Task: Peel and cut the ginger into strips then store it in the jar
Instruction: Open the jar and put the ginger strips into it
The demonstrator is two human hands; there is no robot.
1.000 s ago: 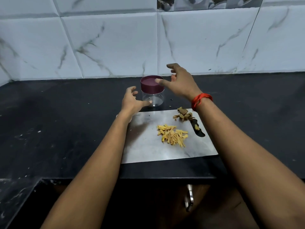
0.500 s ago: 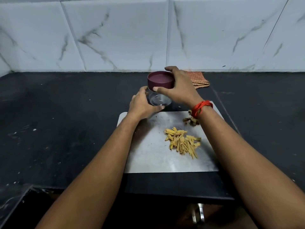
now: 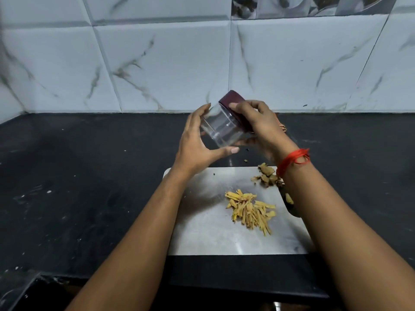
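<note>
Aloft, the left hand (image 3: 193,151) grips the tilted jar (image 3: 221,129), the right hand (image 3: 261,124) its lid (image 3: 232,101)

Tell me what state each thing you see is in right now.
Jar: held in the air, tilted, looks empty.
Lid: on the jar, gripped by right hand.
Left hand: holds the jar's clear body.
Ginger strips: cut, piled on the board.
Peels: heaped at board's far right corner.
Knife: lying on the board, partly hidden.
</note>
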